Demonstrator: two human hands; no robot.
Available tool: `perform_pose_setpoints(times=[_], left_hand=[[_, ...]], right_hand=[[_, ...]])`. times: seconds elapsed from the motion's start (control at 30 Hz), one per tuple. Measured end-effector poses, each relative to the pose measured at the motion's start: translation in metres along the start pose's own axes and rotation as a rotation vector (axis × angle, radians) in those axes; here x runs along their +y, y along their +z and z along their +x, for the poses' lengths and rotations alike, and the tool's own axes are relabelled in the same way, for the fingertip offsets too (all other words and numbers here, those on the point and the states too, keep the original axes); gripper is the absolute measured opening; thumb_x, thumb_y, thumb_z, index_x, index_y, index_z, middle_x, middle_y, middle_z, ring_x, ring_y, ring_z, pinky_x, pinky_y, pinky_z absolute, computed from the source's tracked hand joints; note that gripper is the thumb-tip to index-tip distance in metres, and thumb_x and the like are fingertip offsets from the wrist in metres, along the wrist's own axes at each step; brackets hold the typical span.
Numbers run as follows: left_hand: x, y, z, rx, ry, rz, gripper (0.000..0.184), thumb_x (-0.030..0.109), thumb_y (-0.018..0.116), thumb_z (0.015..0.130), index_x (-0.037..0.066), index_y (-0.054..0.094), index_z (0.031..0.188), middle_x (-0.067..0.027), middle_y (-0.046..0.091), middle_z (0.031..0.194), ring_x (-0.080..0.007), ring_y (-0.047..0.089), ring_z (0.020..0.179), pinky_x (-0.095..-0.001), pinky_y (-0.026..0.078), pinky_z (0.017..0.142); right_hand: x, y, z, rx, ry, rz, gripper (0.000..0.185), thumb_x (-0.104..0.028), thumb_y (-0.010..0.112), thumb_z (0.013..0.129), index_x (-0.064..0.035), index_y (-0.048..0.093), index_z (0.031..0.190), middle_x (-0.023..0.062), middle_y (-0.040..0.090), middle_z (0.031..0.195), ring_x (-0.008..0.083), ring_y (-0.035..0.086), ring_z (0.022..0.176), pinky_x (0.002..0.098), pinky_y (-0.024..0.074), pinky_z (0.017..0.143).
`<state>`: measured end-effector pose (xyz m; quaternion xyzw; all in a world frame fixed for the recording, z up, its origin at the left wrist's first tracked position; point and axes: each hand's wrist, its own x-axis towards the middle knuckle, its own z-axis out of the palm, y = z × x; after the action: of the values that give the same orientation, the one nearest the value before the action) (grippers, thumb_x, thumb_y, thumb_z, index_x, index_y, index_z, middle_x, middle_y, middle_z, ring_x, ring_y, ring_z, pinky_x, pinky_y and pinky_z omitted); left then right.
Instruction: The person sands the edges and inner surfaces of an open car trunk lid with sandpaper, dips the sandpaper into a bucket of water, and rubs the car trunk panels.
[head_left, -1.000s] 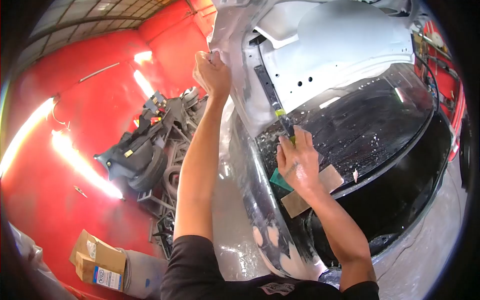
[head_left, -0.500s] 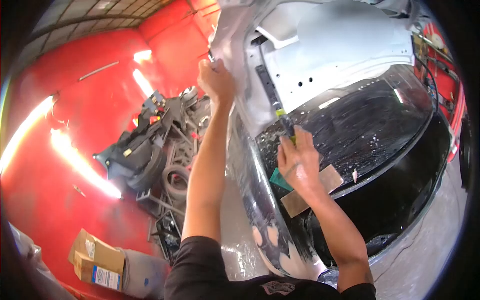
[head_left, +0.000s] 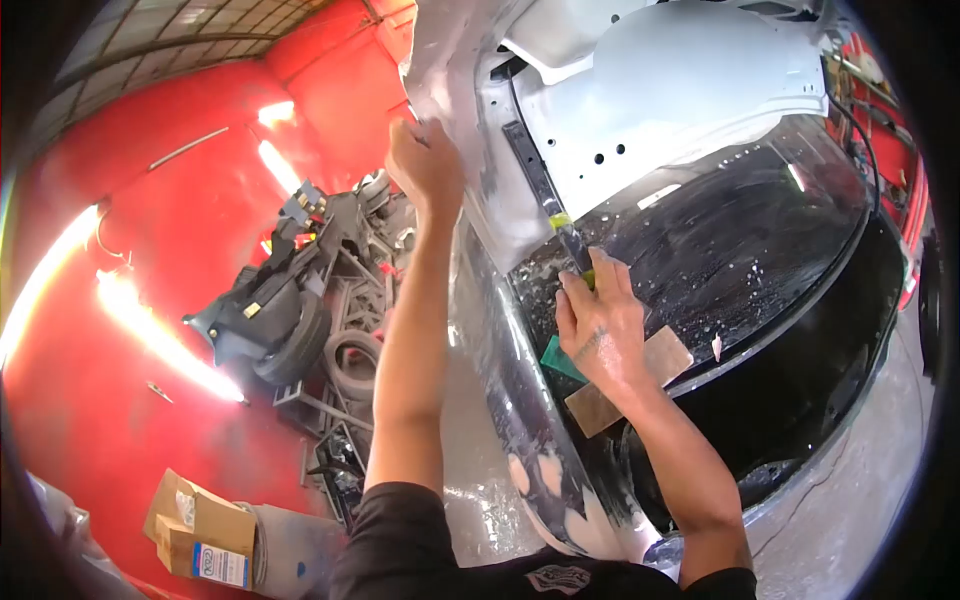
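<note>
My left hand (head_left: pixel 426 165) is closed at the left edge of the grey car body panel (head_left: pixel 450 95); a thin bit of something shows above its fingers, too small to name. My right hand (head_left: pixel 603 325) is wrapped round the lower end of a long dark tool with yellow-green bands (head_left: pixel 540 185), which slants up along the white panel (head_left: pixel 690 80). Below that hand a brown flat block (head_left: pixel 597 408) lies across the dark glass, beside a green piece (head_left: pixel 560 358) partly under the hand. A small pinkish-white bit (head_left: pixel 717 347) lies to the right.
Dark wet glass (head_left: pixel 720 240) with white specks spreads right of my hands. Car parts and a tyre (head_left: pixel 352 364) are piled at the left by the red wall (head_left: pixel 180 250). A cardboard box (head_left: pixel 205 525) sits on a drum at the lower left.
My left hand moved down and slightly right, then a little back left, staying closed by the panel edge. The right hand keeps its hold and has hardly moved.
</note>
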<state>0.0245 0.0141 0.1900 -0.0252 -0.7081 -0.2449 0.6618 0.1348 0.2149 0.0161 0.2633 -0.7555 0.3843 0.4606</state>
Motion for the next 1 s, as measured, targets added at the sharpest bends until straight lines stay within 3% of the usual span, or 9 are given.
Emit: perform_pose_setpoints(times=[0.07,0.27,0.3,0.4,0.5,0.63,0.73,0.9,1.0], left_hand=[[0.001,0.002,-0.009,-0.008,-0.058,-0.048,0.026,0.009,0.070,0.087,0.001,0.048,0.074,-0.0194,0.055,0.067,-0.0413,0.056,0.060,-0.0504,0.041,0.061],[0.001,0.012,0.027,0.096,0.157,0.002,0.023,0.007,0.070,0.088,0.001,0.049,0.078,-0.0201,0.054,0.067,-0.0416,0.057,0.063,-0.0513,0.042,0.062],[0.005,0.009,0.027,0.048,0.118,-0.024,0.024,0.006,0.072,0.087,0.002,0.049,0.080,-0.0200,0.055,0.068,-0.0423,0.058,0.064,-0.0509,0.042,0.061],[0.010,0.001,0.035,0.106,0.359,-0.073,0.025,0.007,0.073,0.087,0.002,0.049,0.080,-0.0202,0.055,0.069,-0.0433,0.058,0.065,-0.0507,0.042,0.061],[0.005,-0.001,0.037,0.056,0.364,-0.045,0.025,0.007,0.074,0.086,0.002,0.050,0.081,-0.0207,0.055,0.070,-0.0455,0.059,0.066,-0.0521,0.043,0.063],[0.002,0.005,0.025,0.018,0.072,0.063,0.024,0.007,0.072,0.085,0.001,0.050,0.079,-0.0218,0.055,0.068,-0.0472,0.058,0.068,-0.0527,0.043,0.065],[0.007,0.001,0.025,0.019,0.099,0.043,0.024,0.007,0.072,0.085,0.002,0.050,0.077,-0.0217,0.055,0.065,-0.0456,0.058,0.066,-0.0517,0.043,0.063],[0.016,-0.004,0.037,0.147,0.441,-0.082,0.023,0.001,0.072,0.087,0.001,0.051,0.079,-0.0197,0.056,0.065,-0.0388,0.058,0.058,-0.0480,0.040,0.053],[0.005,0.002,0.036,0.071,0.358,0.008,0.024,0.003,0.073,0.087,0.001,0.051,0.079,-0.0199,0.055,0.064,-0.0397,0.057,0.058,-0.0490,0.042,0.056]], right_hand=[[0.001,-0.002,-0.001,0.005,0.011,0.002,0.016,-0.006,0.071,0.081,0.0039,0.068,0.093,0.0319,0.057,0.121,0.0463,0.061,0.104,0.0481,0.0590,0.081],[0.003,-0.004,0.003,-0.003,0.001,-0.013,0.015,-0.006,0.072,0.080,0.0036,0.068,0.092,0.0310,0.057,0.122,0.0458,0.061,0.106,0.0484,0.0589,0.080],[0.004,-0.004,0.004,0.011,-0.006,-0.027,0.016,-0.005,0.072,0.080,0.0038,0.068,0.093,0.0312,0.057,0.122,0.0458,0.061,0.107,0.0484,0.0590,0.080],[0.001,-0.001,0.001,0.004,-0.011,-0.024,0.020,-0.005,0.072,0.079,0.0039,0.070,0.098,0.0321,0.057,0.122,0.0459,0.061,0.106,0.0481,0.0592,0.079],[0.003,0.002,-0.001,0.008,-0.019,-0.010,0.025,-0.005,0.072,0.079,0.0039,0.072,0.102,0.0326,0.058,0.122,0.0459,0.062,0.105,0.0476,0.0593,0.079],[0.003,0.000,0.002,0.017,-0.028,-0.008,0.024,-0.004,0.073,0.077,0.0044,0.072,0.100,0.0329,0.059,0.122,0.0461,0.063,0.103,0.0469,0.0595,0.078],[0.002,-0.001,-0.002,0.013,-0.003,0.014,0.022,-0.005,0.072,0.077,0.0044,0.070,0.097,0.0325,0.058,0.122,0.0461,0.061,0.103,0.0475,0.0587,0.080],[0.003,-0.003,0.001,-0.004,-0.013,-0.010,0.022,-0.006,0.072,0.081,0.0020,0.071,0.101,0.0303,0.057,0.125,0.0440,0.062,0.105,0.0466,0.0599,0.077],[0.006,-0.001,0.003,0.007,-0.008,-0.029,0.023,-0.006,0.072,0.082,0.0010,0.073,0.104,0.0295,0.058,0.126,0.0428,0.063,0.105,0.0456,0.0607,0.076]])
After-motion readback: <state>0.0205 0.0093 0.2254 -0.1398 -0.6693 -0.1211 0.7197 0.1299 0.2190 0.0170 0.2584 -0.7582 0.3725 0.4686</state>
